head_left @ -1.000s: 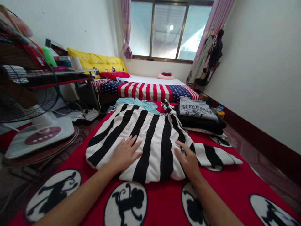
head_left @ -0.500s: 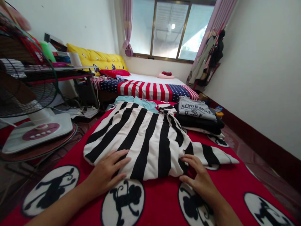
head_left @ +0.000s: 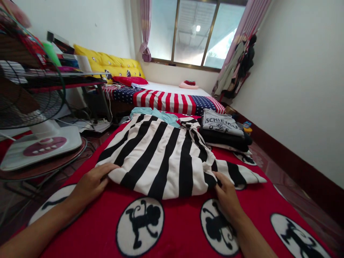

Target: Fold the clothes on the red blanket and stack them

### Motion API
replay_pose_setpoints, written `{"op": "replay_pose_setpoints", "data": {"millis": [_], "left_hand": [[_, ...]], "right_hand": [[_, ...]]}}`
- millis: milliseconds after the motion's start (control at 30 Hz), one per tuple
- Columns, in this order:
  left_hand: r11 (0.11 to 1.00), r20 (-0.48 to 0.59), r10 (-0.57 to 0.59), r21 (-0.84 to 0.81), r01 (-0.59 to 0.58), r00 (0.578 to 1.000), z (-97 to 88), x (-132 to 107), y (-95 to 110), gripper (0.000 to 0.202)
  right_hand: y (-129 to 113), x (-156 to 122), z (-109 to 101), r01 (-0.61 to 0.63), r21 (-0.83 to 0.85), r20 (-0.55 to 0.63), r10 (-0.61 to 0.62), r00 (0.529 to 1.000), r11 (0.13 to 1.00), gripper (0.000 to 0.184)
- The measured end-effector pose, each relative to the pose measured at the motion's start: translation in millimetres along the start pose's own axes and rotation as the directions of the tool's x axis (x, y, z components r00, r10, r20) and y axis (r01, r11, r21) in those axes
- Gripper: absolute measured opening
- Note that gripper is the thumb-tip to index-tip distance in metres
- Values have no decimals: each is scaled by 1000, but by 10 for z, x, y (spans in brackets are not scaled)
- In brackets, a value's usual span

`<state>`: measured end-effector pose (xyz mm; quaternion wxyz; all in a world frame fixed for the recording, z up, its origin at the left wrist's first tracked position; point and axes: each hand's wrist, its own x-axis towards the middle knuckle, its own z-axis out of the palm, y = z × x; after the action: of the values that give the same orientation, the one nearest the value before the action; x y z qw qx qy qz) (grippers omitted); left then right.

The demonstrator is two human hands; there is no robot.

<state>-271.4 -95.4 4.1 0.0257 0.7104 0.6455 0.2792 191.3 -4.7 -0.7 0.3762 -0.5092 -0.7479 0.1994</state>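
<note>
A black-and-white striped garment (head_left: 161,157) lies spread on a red blanket (head_left: 177,225) printed with black monkey circles. My left hand (head_left: 90,184) pinches the garment's near left corner, fingers closed on the cloth. My right hand (head_left: 227,195) grips the near right edge, where a striped sleeve runs off to the right. A light blue cloth (head_left: 158,115) peeks out at the garment's far end.
A stack of folded clothes (head_left: 224,134) with a grey lettered shirt on top sits at the right. A standing fan (head_left: 29,107) and a cluttered shelf are on the left. Behind lies a bed (head_left: 174,98) with a stars-and-stripes cover, below a window.
Both hands have slid off the top of the striped garment toward me and outward. They now hold its near left and right corners.
</note>
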Motion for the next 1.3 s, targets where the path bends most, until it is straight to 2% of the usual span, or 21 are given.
{"op": "replay_pose_setpoints", "data": {"millis": [133, 200, 267, 333, 367, 400, 433, 467, 500, 567, 600, 633, 667, 700, 767, 833, 933, 1000, 1133, 1200, 1300], "left_hand": [[989, 61, -19, -146, 28, 998, -369, 251, 48, 28], [975, 161, -40, -211, 74, 986, -604, 510, 61, 33], [963, 257, -62, -237, 125, 964, -799, 862, 111, 39], [983, 178, -108, -126, 132, 978, -892, 1246, 225, 37], [990, 37, -128, -53, 130, 991, -885, 1419, 307, 34], [991, -80, -133, -22, 132, 988, -839, 1561, 400, 35], [993, -146, -119, -6, 119, 982, -753, 1664, 499, 36], [994, -215, -108, 5, 112, 971, -628, 1723, 596, 37], [996, -255, -87, 9, 93, 963, -468, 1738, 684, 38], [999, -274, -37, 22, 44, 961, -72, 1653, 809, 37], [999, -237, 7, 35, 1, 972, 140, 1570, 840, 38], [993, -155, 83, 92, -69, 984, 344, 1474, 851, 46], [984, -95, 125, 142, -111, 988, 524, 1377, 844, 53], [975, -74, 145, 182, -130, 987, 670, 1288, 824, 52], [966, -80, 145, 228, -124, 986, 842, 1163, 762, 49], [970, -145, 94, 236, -58, 985, 870, 1124, 693, 48], [965, -234, -14, 252, 74, 972, 788, 1156, 605, 51], [951, -251, -76, 273, 146, 965, 738, 1182, 554, 56], [945, -199, -169, 246, 216, 965, 653, 1227, 452, 63], [948, -179, -187, 224, 226, 966, 525, 1270, 410, 61], [960, -190, -224, 124, 250, 956, 134, 1335, 384, 52]], "right_hand": [[-151, -25, -448, -58, 239, 63, 44, 997, 969, 24], [-235, 117, -763, -166, 300, 110, 139, 984, 939, 32], [-306, 408, -1053, -281, 291, 137, 251, 958, 915, 42], [-341, 789, -1226, -283, 245, 28, 285, 958, 927, 43], [-346, 974, -1247, -266, 190, -80, 285, 955, 945, 41], [-347, 1131, -1218, -252, 94, -221, 268, 938, 963, 37], [-348, 1246, -1141, -240, -28, -333, 218, 917, 970, 34], [-351, 1309, -1018, -207, -134, -403, 137, 905, 969, 32], [-356, 1319, -855, -131, -209, -414, 34, 910, 969, 30], [-357, 1202, -452, 76, -264, -317, -161, 935, 962, 29], [-346, 1100, -237, 154, -282, -236, -224, 945, 947, 30], [-324, 987, -29, 203, -307, -166, -262, 951, 930, 32], [-289, 879, 157, 222, -329, -125, -275, 953, 918, 34], [-242, 788, 313, 217, -348, -114, -271, 956, 912, 36], [-125, 678, 518, 167, -333, -172, -234, 957, 928, 38], [2, 660, 585, 100, -245, -291, -171, 941, 964, 42], [159, 708, 534, -1, -133, -423, -56, 905, 991, 53], [227, 731, 480, -45, -114, -438, -10, 899, 992, 55], [255, 727, 422, -12, -11, -402, 7, 915, 1000, 32], [208, 713, 375, 19, 77, -420, 16, 908, 997, 25], [75, 643, 199, 65, 237, -460, 53, 886, 969, 21]]}}
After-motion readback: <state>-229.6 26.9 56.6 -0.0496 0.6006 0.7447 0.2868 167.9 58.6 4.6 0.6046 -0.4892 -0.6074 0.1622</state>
